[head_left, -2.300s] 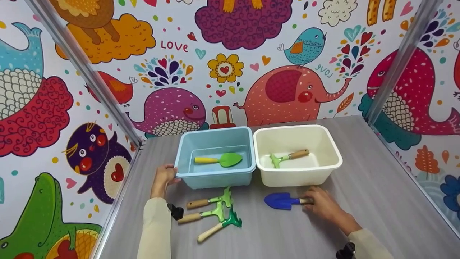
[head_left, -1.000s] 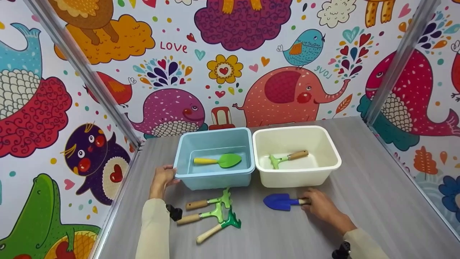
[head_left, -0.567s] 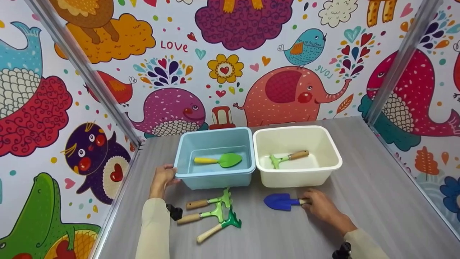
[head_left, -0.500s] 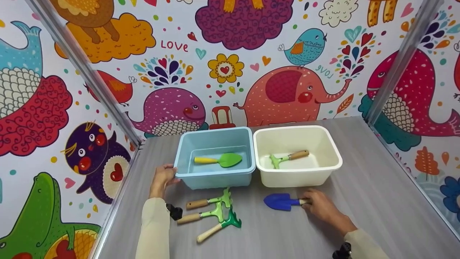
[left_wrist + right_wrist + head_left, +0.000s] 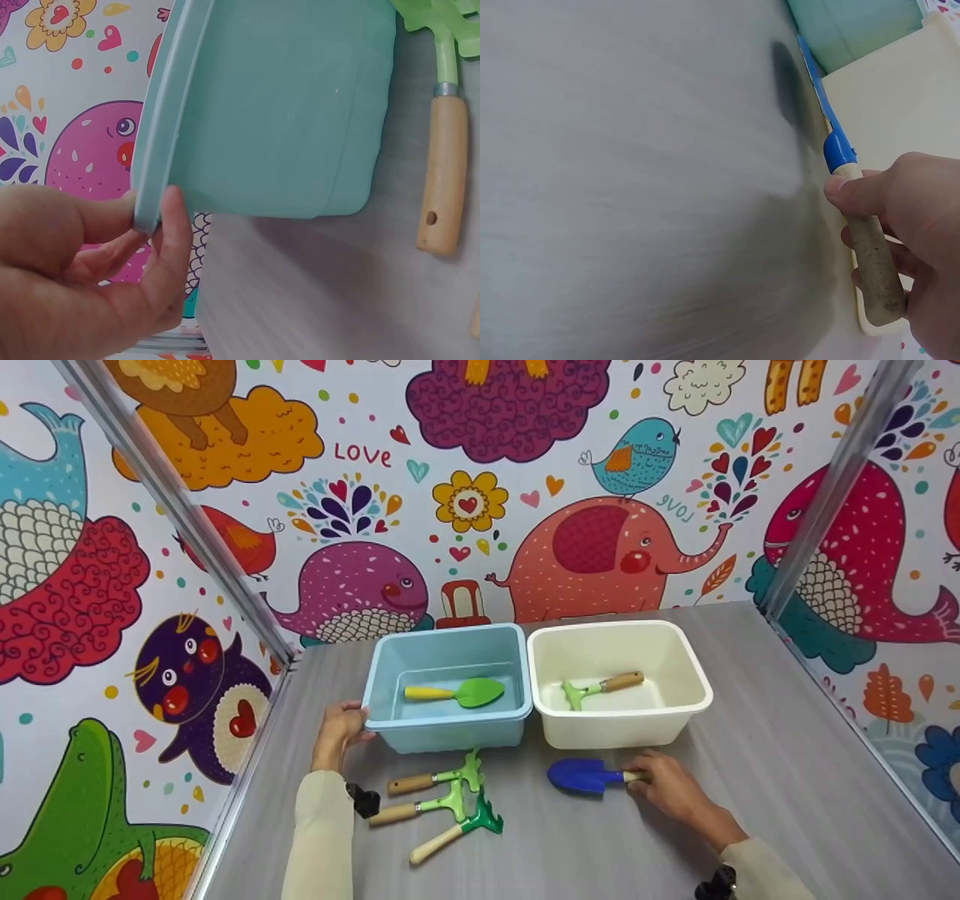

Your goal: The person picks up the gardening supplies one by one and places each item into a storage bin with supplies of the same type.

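Note:
My left hand (image 5: pixel 341 731) pinches the rim of the light-blue bin (image 5: pixel 450 737) at its near left corner. Close up in the left wrist view, the thumb lies on one side of that rim and the fingers on the other. My right hand (image 5: pixel 671 787) grips the wooden handle of a blue hand trowel (image 5: pixel 577 776), blade pointing left. In the right wrist view the blade (image 5: pixel 821 94) stands apart from its shadow, just above the table. A green trowel (image 5: pixel 480 692) with a yellow handle lies inside the light-blue bin. The white bin (image 5: pixel 619 731) holds a light-green hand rake (image 5: pixel 622 681).
In front of the light-blue bin lie two light-green rakes (image 5: pixel 411 784) with wooden handles and a dark-green rake (image 5: pixel 439 844). Both bins stand side by side on the grey table (image 5: pixel 765 750). Printed panels (image 5: pixel 480 562) enclose the back and sides.
The blue trowel, flat on the table before, has risen slightly in my right hand, its blade tilting and shifting a little left. My left hand keeps its place on the bin rim.

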`<state>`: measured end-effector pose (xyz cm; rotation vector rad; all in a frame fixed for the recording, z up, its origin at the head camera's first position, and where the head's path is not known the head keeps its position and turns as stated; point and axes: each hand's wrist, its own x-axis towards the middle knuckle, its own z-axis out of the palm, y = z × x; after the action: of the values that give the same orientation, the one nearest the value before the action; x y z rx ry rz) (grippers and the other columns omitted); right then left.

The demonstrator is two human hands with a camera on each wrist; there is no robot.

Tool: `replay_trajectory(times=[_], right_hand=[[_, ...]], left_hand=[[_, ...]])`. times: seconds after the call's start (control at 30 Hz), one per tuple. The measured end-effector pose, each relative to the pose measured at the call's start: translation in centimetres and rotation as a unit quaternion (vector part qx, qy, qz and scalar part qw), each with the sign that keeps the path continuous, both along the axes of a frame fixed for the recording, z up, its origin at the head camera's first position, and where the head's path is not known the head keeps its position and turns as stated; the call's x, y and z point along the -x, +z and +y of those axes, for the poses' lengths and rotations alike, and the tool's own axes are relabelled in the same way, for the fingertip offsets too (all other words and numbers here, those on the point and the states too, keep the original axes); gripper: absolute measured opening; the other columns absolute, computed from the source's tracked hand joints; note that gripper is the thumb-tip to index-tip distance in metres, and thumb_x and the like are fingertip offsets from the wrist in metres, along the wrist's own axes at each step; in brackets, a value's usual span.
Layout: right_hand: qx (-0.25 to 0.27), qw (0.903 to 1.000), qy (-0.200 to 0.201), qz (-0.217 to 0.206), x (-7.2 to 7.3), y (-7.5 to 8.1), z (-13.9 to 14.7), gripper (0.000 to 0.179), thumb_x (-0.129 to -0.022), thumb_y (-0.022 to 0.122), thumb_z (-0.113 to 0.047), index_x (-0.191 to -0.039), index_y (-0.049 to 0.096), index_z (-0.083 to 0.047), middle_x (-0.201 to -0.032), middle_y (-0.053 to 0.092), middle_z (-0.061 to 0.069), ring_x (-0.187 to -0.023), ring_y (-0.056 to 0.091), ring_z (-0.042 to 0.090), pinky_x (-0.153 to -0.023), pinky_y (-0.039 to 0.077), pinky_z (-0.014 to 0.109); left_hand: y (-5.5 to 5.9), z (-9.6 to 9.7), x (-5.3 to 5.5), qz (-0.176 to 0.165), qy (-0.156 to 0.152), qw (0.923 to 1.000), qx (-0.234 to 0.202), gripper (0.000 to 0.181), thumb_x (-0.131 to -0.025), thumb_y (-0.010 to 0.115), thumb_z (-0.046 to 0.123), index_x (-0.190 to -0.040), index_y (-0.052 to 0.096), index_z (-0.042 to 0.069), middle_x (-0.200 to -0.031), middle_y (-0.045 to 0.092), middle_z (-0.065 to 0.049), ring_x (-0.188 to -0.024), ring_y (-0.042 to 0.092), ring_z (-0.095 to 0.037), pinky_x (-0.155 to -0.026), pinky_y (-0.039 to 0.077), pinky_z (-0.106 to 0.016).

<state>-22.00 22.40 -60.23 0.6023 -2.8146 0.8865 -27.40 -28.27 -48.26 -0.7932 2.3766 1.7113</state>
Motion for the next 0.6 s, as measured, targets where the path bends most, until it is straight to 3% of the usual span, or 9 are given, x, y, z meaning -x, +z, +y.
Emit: replay_trajectory(times=[0.6], right_hand=[[0.026,0.9983,0.022,0.048,-0.3,1.6,-2.2,0.023,-0.077,0.082,-0.001,-0.097,0.076,-0.008,-0.093,0.070,-0.002,-0.086,0.065,0.016,-0.076,0.057,0.031]], left_hand=[[-0.1,0.0,0.0,0.001,-0.005,1.0000,0.003,0.041,-0.104,0.045,0.004,-0.142,0.042,-0.012,-0.135,0.052,-0.030,-0.087,0.063,-0.018,-0.073,0.062,-0.025]])
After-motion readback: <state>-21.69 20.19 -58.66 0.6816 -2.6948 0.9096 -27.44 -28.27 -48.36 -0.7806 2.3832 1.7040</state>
